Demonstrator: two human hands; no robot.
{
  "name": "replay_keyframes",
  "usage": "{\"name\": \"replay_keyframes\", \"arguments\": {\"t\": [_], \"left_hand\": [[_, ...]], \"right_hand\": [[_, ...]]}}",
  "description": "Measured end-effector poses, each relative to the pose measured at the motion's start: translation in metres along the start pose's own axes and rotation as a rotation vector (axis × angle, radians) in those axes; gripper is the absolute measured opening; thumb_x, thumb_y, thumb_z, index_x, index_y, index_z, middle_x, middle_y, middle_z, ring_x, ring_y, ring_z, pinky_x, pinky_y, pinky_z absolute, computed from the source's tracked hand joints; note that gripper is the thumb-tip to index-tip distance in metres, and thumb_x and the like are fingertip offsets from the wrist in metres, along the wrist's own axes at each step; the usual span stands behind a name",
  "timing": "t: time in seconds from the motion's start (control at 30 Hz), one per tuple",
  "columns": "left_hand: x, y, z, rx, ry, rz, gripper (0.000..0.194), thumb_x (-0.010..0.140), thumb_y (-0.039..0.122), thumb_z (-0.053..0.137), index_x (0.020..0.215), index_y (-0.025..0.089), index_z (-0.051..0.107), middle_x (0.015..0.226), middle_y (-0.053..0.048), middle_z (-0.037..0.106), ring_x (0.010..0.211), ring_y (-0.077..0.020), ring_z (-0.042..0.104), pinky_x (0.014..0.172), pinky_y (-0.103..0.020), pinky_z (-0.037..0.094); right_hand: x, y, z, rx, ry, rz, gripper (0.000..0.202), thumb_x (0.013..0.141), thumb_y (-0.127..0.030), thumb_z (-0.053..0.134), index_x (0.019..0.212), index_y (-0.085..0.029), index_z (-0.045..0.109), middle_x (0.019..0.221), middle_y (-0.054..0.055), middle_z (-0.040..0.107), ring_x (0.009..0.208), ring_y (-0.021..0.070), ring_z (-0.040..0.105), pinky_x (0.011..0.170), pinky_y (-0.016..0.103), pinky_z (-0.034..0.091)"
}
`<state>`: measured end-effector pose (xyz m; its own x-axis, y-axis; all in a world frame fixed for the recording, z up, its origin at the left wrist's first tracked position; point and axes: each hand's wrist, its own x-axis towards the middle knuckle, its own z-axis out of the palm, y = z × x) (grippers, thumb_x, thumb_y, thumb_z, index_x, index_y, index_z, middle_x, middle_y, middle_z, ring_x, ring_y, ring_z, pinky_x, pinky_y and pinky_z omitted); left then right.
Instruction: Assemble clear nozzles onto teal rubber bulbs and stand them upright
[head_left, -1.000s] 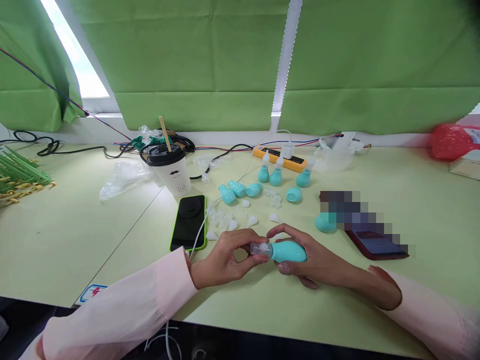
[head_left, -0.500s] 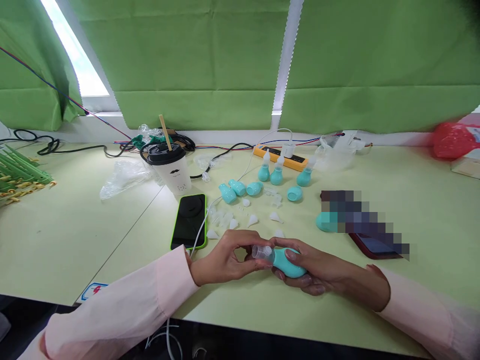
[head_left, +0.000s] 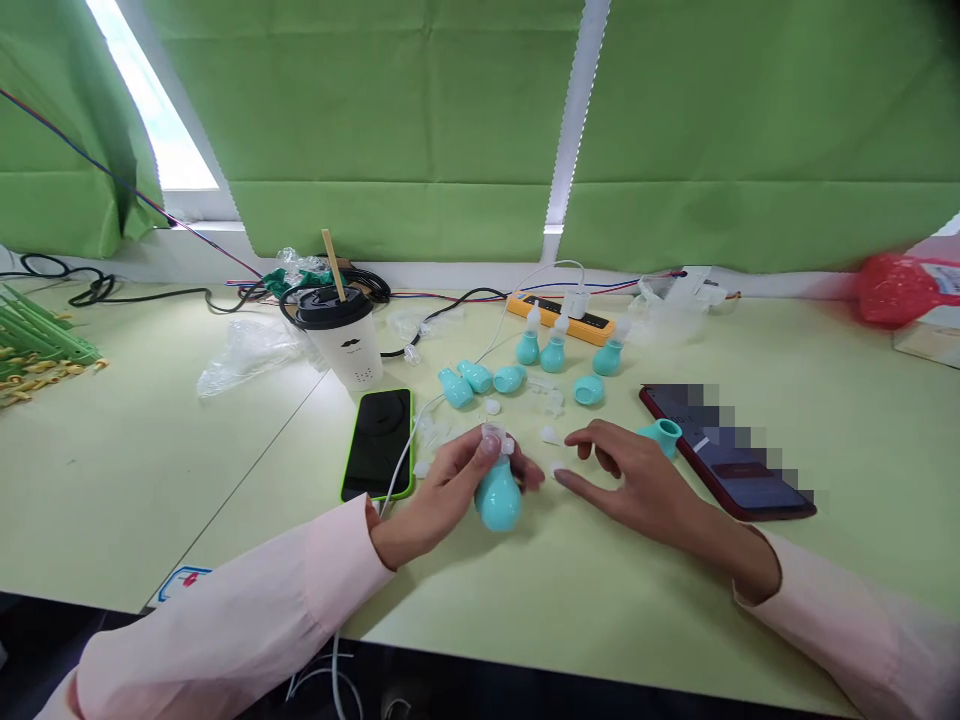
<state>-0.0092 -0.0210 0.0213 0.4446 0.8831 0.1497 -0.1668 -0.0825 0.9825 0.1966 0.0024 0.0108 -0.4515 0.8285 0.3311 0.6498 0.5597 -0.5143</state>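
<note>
We see a pale green table (head_left: 225, 470) and, lying on it, a dark red phone (head_left: 709, 440). Our right hand (head_left: 641, 490) is spread, thumb and fingers apart. Our left hand (head_left: 446, 490) pinches a teal bulb (head_left: 499, 498) by its clear neck (head_left: 495, 434), round end toward us, over the table. Small white tips (head_left: 550, 436) lie just beside our right hand; we cannot tell whether its thumb touches one.

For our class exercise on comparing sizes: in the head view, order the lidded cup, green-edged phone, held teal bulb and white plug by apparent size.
1. Lidded cup and green-edged phone: too alike to rank
2. Held teal bulb
3. White plug
</note>
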Motion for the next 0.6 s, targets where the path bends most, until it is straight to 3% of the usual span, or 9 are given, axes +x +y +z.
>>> {"name": "replay_keyframes", "arguments": {"t": [0.07, 0.17, 0.27, 0.4, 0.6], "left_hand": [[-0.002, -0.002, 0.002, 0.03, -0.08, -0.068, 0.032, 0.087, 0.041, 0.026, 0.082, 0.015, 0.044, 0.065, -0.003, 0.056, 0.059, -0.0106, 0.051, 0.057, -0.024, 0.04], [-0.005, -0.002, 0.003, 0.173, -0.153, -0.155, 0.021, 0.085, 0.037, 0.034, 0.09, 0.017, 0.038, 0.056, 0.003, 0.049, 0.05, -0.0078, 0.044, 0.048, -0.019, 0.033], [-0.008, 0.001, 0.003, 0.303, -0.154, -0.17, 0.02, 0.081, 0.029, 0.045, 0.094, 0.019, 0.034, 0.06, 0.005, 0.047, 0.052, -0.0075, 0.044, 0.047, -0.018, 0.031], [-0.009, 0.001, 0.002, 0.542, -0.128, -0.058, 0.014, 0.078, 0.027, 0.048, 0.087, 0.016, 0.047, 0.069, 0.001, 0.052, 0.057, -0.0087, 0.046, 0.052, -0.02, 0.036], [-0.009, -0.006, 0.003, 0.689, -0.039, 0.095, 0.027, 0.073, 0.032, 0.056, 0.09, 0.013, 0.062, 0.074, -0.004, 0.065, 0.06, -0.0123, 0.054, 0.053, -0.021, 0.041]], "right_hand": [[0.0, 0.004, 0.003, -0.22, -0.07, -0.051, 0.029, 0.073, -0.041, 0.052, 0.088, -0.016, 0.055, 0.08, 0.008, 0.057, 0.069, 0.0202, 0.055, 0.061, 0.035, 0.044], [0.0, 0.006, 0.007, -0.257, -0.164, -0.054, 0.022, 0.078, -0.032, 0.048, 0.089, -0.015, 0.057, 0.085, 0.009, 0.06, 0.075, 0.023, 0.057, 0.063, 0.038, 0.045], [0.001, 0.002, 0.002, 0.007, -0.17, 0.004, 0.019, 0.076, -0.03, 0.053, 0.089, -0.016, 0.057, 0.085, 0.007, 0.062, 0.075, 0.0195, 0.058, 0.068, 0.036, 0.046], [0.0, -0.009, -0.011, 0.468, -0.17, 0.105, 0.024, 0.067, -0.033, 0.064, 0.085, -0.017, 0.06, 0.081, 0.004, 0.062, 0.072, 0.0151, 0.058, 0.07, 0.03, 0.049], [-0.002, -0.011, -0.011, 0.575, -0.197, 0.026, 0.018, 0.063, -0.027, 0.067, 0.078, -0.016, 0.068, 0.067, 0.003, 0.062, 0.059, 0.0125, 0.054, 0.051, 0.025, 0.044]]}}
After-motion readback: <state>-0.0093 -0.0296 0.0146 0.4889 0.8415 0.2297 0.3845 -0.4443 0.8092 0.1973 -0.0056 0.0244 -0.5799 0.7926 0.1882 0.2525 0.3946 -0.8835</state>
